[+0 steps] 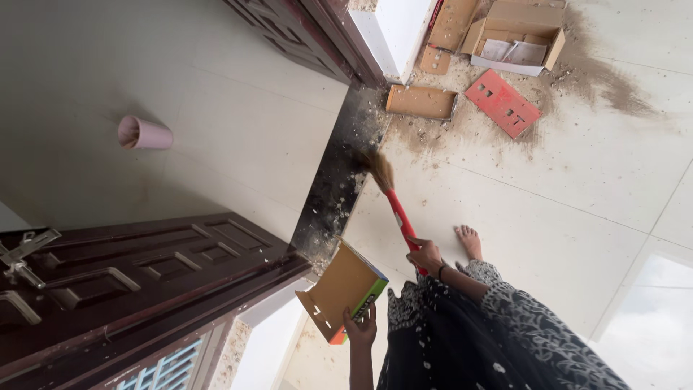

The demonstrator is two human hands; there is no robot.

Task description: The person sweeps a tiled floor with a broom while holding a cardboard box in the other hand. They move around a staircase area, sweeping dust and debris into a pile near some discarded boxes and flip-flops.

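Right hand [426, 254] grips the red-handled broom [393, 198], left hand [361, 328] clasps the flattened carton [345, 287] — a tilted carton could spill swept grit

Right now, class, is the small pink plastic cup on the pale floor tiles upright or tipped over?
Tipped over. The pink plastic cup lies on its side on the pale floor tiles, its open mouth facing sideways.

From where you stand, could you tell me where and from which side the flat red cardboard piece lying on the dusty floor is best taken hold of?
The red cardboard piece lies flat on the tiled floor, so a grip on its face would likely fail. Pinch one long edge, probably the one facing the broom, which looks free; the open cardboard box sits close beyond the far edge. The cut-out slots could also take a fingertip.
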